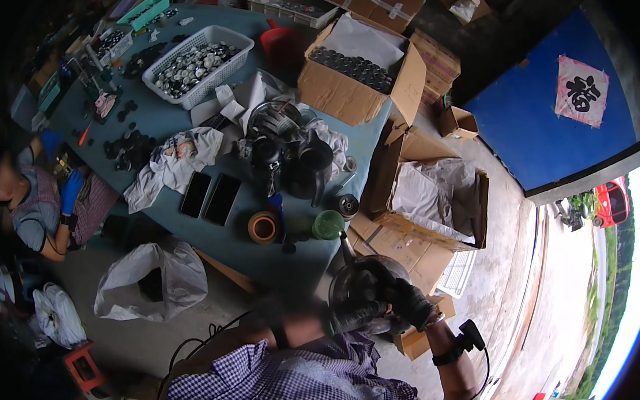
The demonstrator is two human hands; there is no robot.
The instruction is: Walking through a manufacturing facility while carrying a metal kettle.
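Both my hands wear dark gloves and are close together beyond the table's near right corner. Between them is a dark metal kettle (343, 283), its spout pointing up and away toward the table. My left hand (357, 317) is closed against the kettle's near side. At its right, my right hand (410, 306) is bent with its fingers curled over it. The gloves cover much of the kettle, so their exact grip is partly hidden. On the table corner just beyond stand a green cup (327, 225) and a small dark round tin (347, 206).
The table (252, 170) holds another dark kettle (315, 163), two phones (222, 199), an orange-brown pot (262, 228) and a basket of metal caps (151, 80). An open carton (472, 235) stands right. A co-worker with blue gloves (72, 192) sits left; a white sack (120, 287) stands nearer.
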